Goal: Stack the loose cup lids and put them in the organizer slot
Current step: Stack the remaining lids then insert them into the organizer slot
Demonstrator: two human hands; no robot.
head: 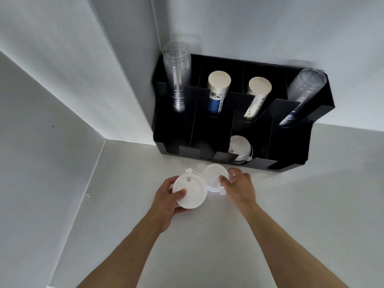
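My left hand (166, 201) grips a white round cup lid (190, 191), maybe a small stack, held tilted above the white counter. Right beside it, my right hand (239, 187) pinches a second white lid (213, 176) by its right edge; its left rim is overlapped by the first lid. Both lids are just in front of the black organizer (291, 142). A stack of white lids (240, 149) lies in the organizer's third lower slot from the left, directly behind my right hand.
The organizer's upper slots hold two stacks of clear plastic cups (176, 73) at the ends and two stacks of paper cups (218, 88) in the middle. White walls close in at the left and behind. The white counter (207, 246) spreads below my arms.
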